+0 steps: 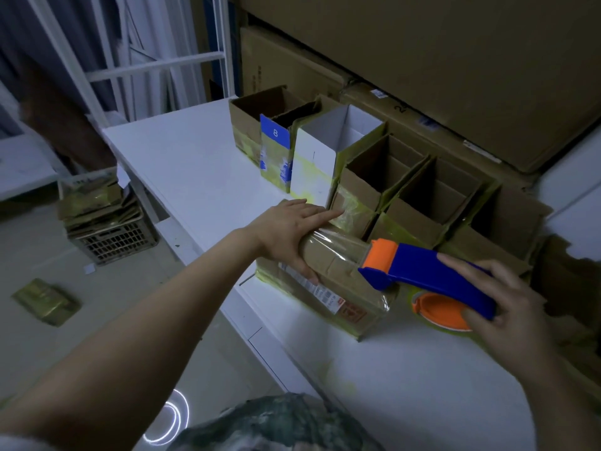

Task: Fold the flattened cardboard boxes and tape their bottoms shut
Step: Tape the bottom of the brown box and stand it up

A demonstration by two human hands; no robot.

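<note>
A small brown cardboard box (338,288) lies bottom-up on the white table (195,164), with a label on its near side. My left hand (289,229) presses flat on its left end, thumb down the near side. A strip of clear tape (338,245) runs along the top seam from my fingers to the dispenser. My right hand (497,304) grips the blue and orange tape dispenser (429,275), whose orange head rests on the box top.
A row of several folded open boxes (383,177) stands behind, brown, blue and white. Big cartons (422,60) are stacked at the back. A crate with flattened boxes (104,219) stands on the floor left, and a loose flat one (45,301) lies nearby.
</note>
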